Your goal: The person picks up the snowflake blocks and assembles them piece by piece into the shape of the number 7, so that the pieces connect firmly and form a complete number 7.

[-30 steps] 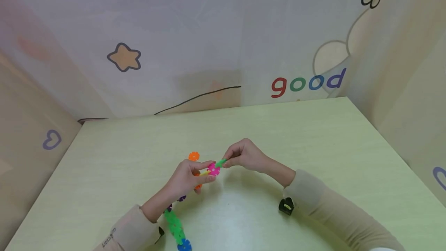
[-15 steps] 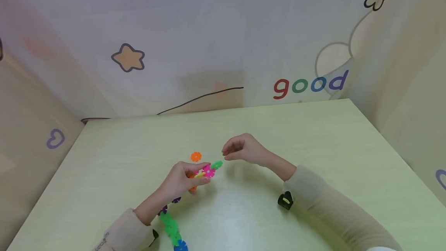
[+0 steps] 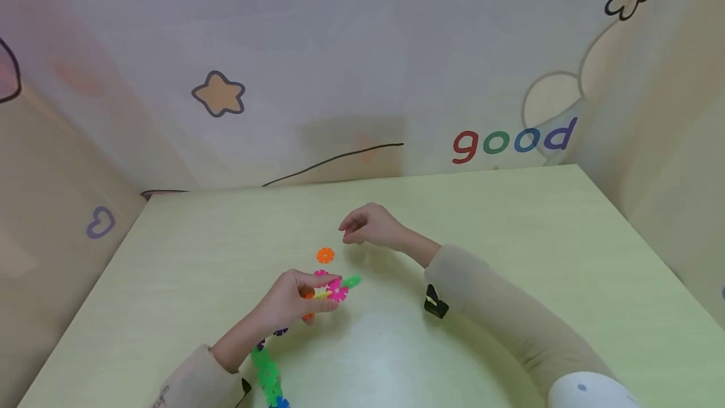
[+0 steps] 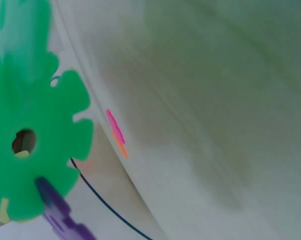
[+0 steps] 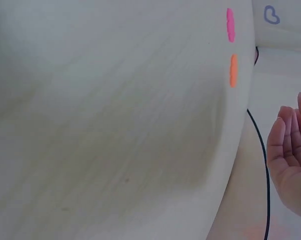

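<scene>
My left hand (image 3: 291, 301) pinches a chain of interlocking plastic snowflake discs near its pink disc (image 3: 337, 291). A green disc (image 3: 352, 282) sticks out at the chain's end. Yellow and orange discs sit partly behind the fingers; the chain runs down past a purple disc (image 3: 280, 332) to green ones (image 3: 266, 370) and a blue one (image 3: 279, 402). Close to the left wrist camera looms a green disc (image 4: 45, 135). My right hand (image 3: 374, 226), holding nothing, hovers with loosely bent fingers above and right of a loose orange disc (image 3: 325, 255). A loose pink disc (image 3: 321, 273) is partly hidden behind my left hand.
The pale table (image 3: 481, 219) ends at a fabric backdrop (image 3: 340, 49) with printed shapes and the word "good". Side curtains flank it. Dark camera mounts (image 3: 435, 302) hang below the sleeves.
My right hand has let go of the green disc, then moved left and farther back toward the loose orange disc. The left hand has shifted slightly left and nearer with the chain.
</scene>
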